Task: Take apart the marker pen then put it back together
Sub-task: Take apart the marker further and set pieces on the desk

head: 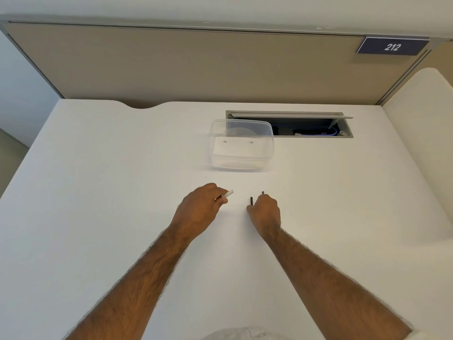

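Note:
My left hand (199, 208) grips the white marker barrel (228, 194), whose end pokes out to the right past my fingers. My right hand (266, 212) rests on the white table (98, 180), fingers curled around thin black marker parts. One black piece (251, 201) sticks up at the thumb side, and another black tip (262, 192) shows above the knuckles. Most of both black pieces is hidden in the hand. The two hands are a short gap apart.
A clear plastic container (241, 146) stands just beyond the hands. Behind it is an open cable hatch (289, 125) in the table. A beige partition (196, 67) with a "212" sign (392, 46) closes the back.

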